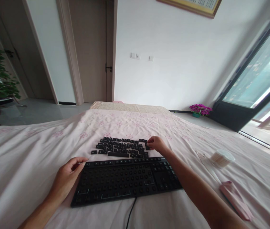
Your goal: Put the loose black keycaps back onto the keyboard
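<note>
Keyboard, black, lies on floral cloth in front of person; loose keycaps spread just beyond far edge. Step in hand seems to be handling loose keycaps one by one: right hand at right end of group, fingertips bent close together; cannot tell if clamped on any. Left hand touches far left corner, likely steadying; grip unclear. Next move calls for light fingertip pinch, neighbours undisturbed. Main key field looks stripped, far row seemingly capped. Long spacebar lies along group's near side.

A round tub stands toward the right edge of the flowered cloth. Purple flowers are beyond the cloth's far right corner.
</note>
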The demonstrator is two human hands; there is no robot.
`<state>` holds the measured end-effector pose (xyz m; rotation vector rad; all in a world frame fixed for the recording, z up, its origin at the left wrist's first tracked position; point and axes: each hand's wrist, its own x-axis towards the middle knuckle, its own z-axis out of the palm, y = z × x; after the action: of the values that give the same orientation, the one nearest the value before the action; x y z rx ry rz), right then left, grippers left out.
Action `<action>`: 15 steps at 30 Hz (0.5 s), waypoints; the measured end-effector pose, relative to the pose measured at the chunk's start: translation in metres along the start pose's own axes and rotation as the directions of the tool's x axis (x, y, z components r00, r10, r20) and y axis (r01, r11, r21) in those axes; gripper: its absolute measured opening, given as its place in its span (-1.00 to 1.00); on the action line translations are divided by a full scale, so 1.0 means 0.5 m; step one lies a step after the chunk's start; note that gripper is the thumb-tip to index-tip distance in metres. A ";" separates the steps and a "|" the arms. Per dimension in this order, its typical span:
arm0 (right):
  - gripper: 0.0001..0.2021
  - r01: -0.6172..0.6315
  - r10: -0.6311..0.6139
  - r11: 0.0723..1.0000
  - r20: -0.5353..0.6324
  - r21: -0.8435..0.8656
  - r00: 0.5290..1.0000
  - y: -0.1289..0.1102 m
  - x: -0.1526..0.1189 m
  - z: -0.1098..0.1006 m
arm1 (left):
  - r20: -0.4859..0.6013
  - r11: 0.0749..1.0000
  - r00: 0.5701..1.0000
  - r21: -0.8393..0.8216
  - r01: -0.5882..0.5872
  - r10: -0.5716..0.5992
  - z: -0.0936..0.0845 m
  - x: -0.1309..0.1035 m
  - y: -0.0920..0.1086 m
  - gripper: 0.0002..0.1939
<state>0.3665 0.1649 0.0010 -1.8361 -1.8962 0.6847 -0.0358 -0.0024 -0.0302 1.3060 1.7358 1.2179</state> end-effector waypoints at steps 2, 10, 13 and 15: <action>-0.83 0.020 -0.021 0.999 -0.036 -0.044 0.999 -0.006 -0.011 -0.010 | 0.017 1.000 1.000 0.005 0.001 -0.001 0.000 -0.001 0.000 -0.50; -0.75 0.177 -0.179 0.937 0.021 -0.301 0.984 -0.043 -0.084 -0.026 | 0.116 0.918 0.977 0.337 -0.208 0.179 0.005 -0.004 0.016 -0.58; -0.72 0.199 -0.176 0.929 0.101 -0.311 0.979 -0.047 -0.090 -0.018 | 0.155 0.871 0.955 0.391 -0.296 0.254 0.008 -0.004 0.022 -0.62; -0.71 0.207 -0.173 0.927 0.131 -0.313 0.976 -0.046 -0.088 -0.013 | 0.172 0.853 0.939 0.393 -0.343 0.298 0.010 -0.002 0.021 -0.63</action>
<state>0.3539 0.1209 0.0220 -1.7962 -2.3346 0.4239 -0.0274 -0.0013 -0.0223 1.9446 1.8133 0.9481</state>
